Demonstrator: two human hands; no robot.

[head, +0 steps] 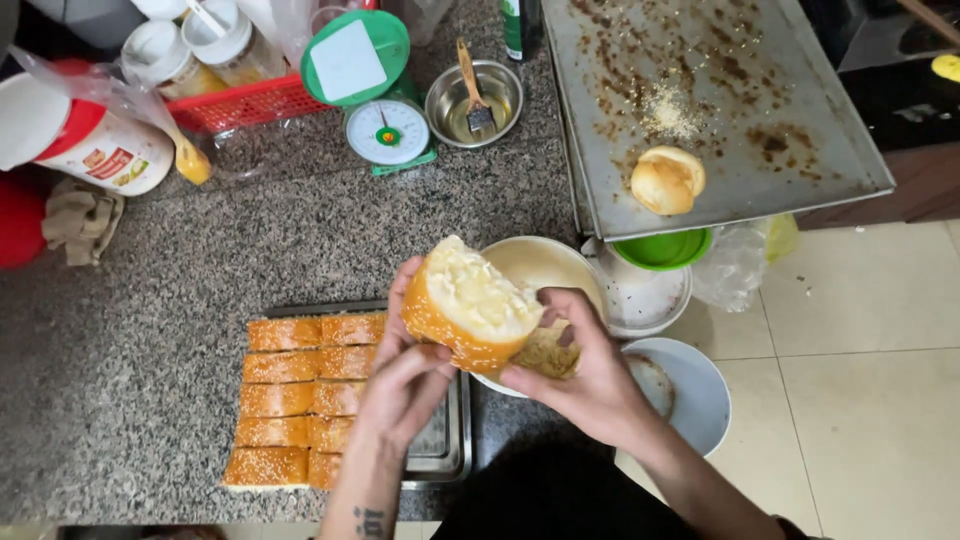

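Note:
Both my hands hold one sesame bread loaf [465,312] tilted over a cream-coloured bowl [545,262]; its cut side faces up and is covered with pale yellow filling. My left hand [405,375] grips the loaf's left end from below. My right hand [585,370] supports its right underside, fingers curled beneath it. Below the left hand lies a metal tray [445,450] with two rows of several browned sesame loaves [300,400].
A large stained baking sheet [720,110] with one round bun [667,180] overhangs the granite counter [130,330]. A green kitchen scale [385,125], a steel bowl with a brush [475,100], a red basket [245,100], jars, and stacked white bowls [690,390] stand around.

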